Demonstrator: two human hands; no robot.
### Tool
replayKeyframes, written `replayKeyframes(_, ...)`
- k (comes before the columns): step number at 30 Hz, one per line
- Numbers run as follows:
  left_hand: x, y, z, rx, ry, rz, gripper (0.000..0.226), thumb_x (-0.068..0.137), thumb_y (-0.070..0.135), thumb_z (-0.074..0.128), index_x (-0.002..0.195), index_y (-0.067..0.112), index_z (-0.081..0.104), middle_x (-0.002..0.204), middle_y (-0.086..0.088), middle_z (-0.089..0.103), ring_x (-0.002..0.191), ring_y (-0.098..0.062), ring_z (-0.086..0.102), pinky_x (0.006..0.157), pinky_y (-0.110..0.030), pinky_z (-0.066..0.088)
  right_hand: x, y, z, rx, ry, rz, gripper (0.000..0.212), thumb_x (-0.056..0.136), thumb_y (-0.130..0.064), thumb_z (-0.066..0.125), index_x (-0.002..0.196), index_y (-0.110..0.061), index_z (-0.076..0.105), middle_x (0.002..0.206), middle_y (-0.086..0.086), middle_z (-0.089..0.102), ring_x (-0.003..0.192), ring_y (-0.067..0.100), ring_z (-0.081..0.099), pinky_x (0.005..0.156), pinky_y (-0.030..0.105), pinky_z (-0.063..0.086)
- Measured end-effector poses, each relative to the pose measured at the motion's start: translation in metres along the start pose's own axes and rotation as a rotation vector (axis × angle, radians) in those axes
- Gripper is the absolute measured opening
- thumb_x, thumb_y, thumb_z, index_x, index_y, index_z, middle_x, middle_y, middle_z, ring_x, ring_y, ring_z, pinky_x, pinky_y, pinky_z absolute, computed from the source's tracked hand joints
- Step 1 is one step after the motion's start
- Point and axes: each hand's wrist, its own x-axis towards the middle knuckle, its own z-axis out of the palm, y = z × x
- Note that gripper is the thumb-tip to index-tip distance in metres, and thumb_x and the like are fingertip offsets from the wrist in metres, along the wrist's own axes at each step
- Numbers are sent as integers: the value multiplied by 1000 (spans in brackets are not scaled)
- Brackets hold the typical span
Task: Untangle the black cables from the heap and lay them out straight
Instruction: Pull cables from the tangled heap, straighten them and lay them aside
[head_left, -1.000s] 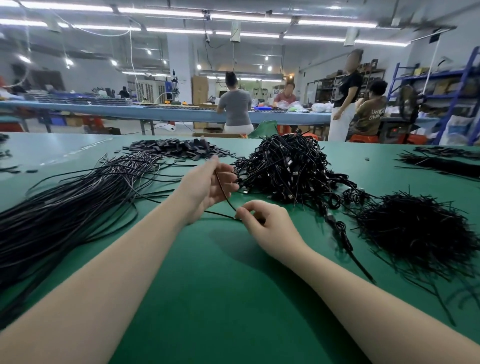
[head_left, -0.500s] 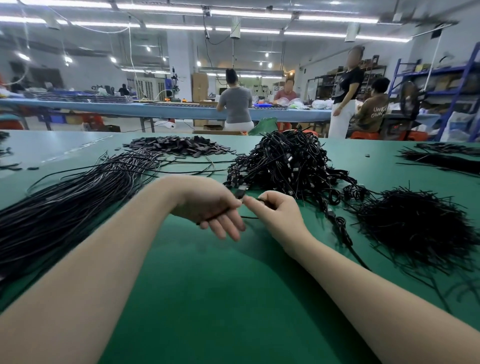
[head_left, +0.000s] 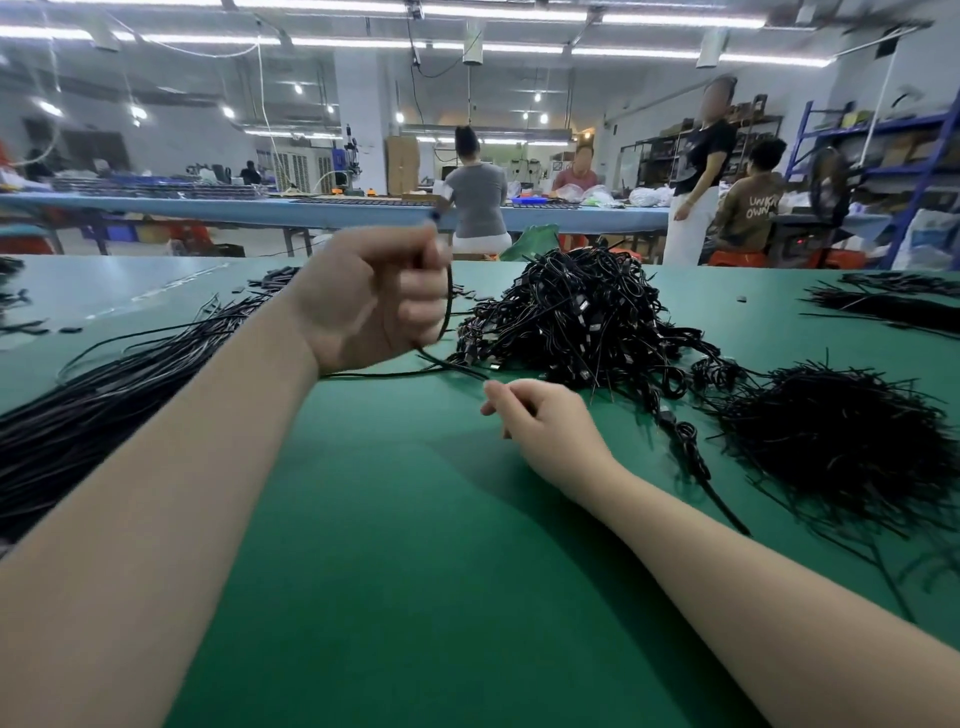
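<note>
- On the green table, my left hand is raised above the surface, fist closed around one black cable — it curves down from the fist to the table.
- My right hand rests low, near side of the heap, fingers curled loosely; can't tell if it pinches anything.
- Straightened cables lie fanned out at left.
- A bristly pile of black ties sits at right.

Left hand raised in a fist, gripping a thin black cable that curves down to the green table mat. Right hand rests on the mat, fingers curled — just beside the tangled heap of black cables. Straightened black cables lie left.
</note>
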Motion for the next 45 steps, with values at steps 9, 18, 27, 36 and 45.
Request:
replayKeyframes(9,28,-43,17,213,298,-126,37,105,31,31,104,13,63,90,0,71,80,-10,66,71,-23,52,-5,-28,2,-28,291,-324,30,96,-32,46,82,-11,63,57,-10,52,50,6,40,49,34,37)
replayKeyframes(18,2,-4,5,-18,75,34,36,95,30,42,62,21,53,43,12,31,36,-4,29,44,-19,20,6,-4,-8,-116,8,66,38,90,-49,57,68,-21,67,41,-12,43,40,3,35,45,22,28)
replayKeyframes(27,36,-59,15,238,417,-58,38,105,35,29,119,13,56,91,-2,72,61,-8,62,58,-18,46,22,-37,-25,115,217,-32,32,100,-26,44,74,-20,63,53,-15,47,53,0,40,54,24,30)
replayKeyframes(36,31,-49,17,-334,335,94,32,103,27,34,78,19,52,50,12,31,40,-4,29,42,-17,26,6,-16,-6,217,-168,34,18,97,-22,52,96,-21,70,82,-3,69,77,7,60,71,18,47)
replayKeyframes(45,40,-79,24,-55,350,-113,32,104,29,34,77,17,48,60,5,39,50,-8,39,47,-16,36,11,-14,-7,537,-116,306,20,98,-27,52,84,-21,64,69,-7,65,59,9,67,63,24,55)
